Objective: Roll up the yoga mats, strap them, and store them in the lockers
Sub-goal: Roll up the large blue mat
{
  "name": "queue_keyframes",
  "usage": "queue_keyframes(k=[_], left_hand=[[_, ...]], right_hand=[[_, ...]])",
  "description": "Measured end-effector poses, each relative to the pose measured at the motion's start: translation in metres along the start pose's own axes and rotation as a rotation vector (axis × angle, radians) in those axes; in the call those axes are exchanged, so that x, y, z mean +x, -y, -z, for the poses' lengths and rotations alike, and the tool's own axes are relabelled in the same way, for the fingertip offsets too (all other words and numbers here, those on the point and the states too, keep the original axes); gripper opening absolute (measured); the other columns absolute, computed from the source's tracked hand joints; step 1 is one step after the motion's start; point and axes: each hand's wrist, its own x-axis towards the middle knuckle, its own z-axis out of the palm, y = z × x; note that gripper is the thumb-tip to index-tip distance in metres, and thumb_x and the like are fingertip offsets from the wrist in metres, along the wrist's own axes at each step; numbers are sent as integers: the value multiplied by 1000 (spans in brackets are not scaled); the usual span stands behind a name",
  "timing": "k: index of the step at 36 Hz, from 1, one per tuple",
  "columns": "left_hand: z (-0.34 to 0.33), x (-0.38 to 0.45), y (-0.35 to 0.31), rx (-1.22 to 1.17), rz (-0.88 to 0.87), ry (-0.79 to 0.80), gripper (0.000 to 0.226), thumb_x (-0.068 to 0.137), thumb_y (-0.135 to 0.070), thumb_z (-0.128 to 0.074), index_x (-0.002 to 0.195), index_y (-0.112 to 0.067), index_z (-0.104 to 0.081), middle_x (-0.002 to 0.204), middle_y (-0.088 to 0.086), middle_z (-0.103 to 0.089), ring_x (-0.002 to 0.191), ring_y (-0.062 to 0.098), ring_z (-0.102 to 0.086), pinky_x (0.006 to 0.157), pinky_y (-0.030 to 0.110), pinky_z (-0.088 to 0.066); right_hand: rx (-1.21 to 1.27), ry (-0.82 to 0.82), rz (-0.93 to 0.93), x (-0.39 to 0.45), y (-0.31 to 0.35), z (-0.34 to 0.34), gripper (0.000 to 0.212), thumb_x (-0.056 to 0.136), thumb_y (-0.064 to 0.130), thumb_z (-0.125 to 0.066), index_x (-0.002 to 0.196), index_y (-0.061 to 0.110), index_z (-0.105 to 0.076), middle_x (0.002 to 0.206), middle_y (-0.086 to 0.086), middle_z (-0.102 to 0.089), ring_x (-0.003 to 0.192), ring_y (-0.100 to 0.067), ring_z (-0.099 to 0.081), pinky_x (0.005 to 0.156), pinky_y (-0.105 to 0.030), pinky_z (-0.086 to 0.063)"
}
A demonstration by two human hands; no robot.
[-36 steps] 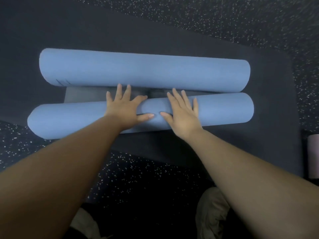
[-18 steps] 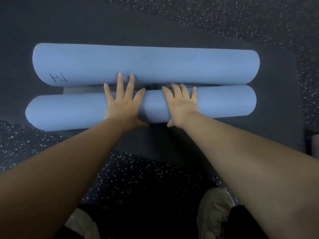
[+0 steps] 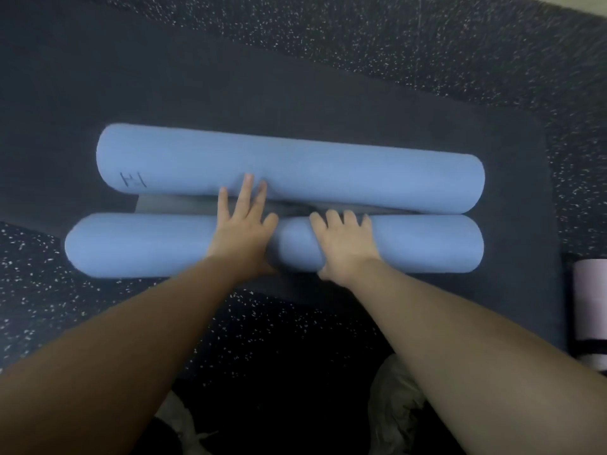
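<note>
A blue yoga mat lies across a dark mat (image 3: 512, 284) in two rolls, joined by a flat grey strip (image 3: 177, 207). The far roll (image 3: 345, 172) carries a small mark at its left end. The near roll (image 3: 141, 246) lies almost against it. My left hand (image 3: 243, 229) presses on the near roll's middle, its straight fingers reaching across the gap to the far roll. My right hand (image 3: 345, 243) sits just to the right, fingers curled over the near roll's far side and thumb at its near side.
The dark mat lies flat on a black speckled floor (image 3: 427, 54). A rolled pink mat (image 3: 591, 307) with a dark band lies at the right edge. My two pale shoes (image 3: 394, 408) show at the bottom.
The near roll has rolled forward, so the grey strip between the rolls has narrowed. My left fingers now reach the far roll, and my right fingers have curled over the near roll.
</note>
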Motion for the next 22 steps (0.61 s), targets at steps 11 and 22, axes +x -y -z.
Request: queue_keyframes(k=[11,22], left_hand=[[5,-61,-45,-47,66,314,88,66,-74,-64,132,-21,-37,158,16,21,139,38,33,108,66,12],[11,-43,-26,-145,149,368,101,60,-90,-49,144,-37,-30,155,3,34,139,40,31,107,71,5]], right_hand=[[41,171,54,-60,7,-13,101,74,36,-78,150,17,-14,143,-9,-30,134,-34,-29,115,-60,-18],[213,126,43,-67,11,-15,91,93,49,-54,155,20,6,163,0,6,150,-24,8,116,-59,2]])
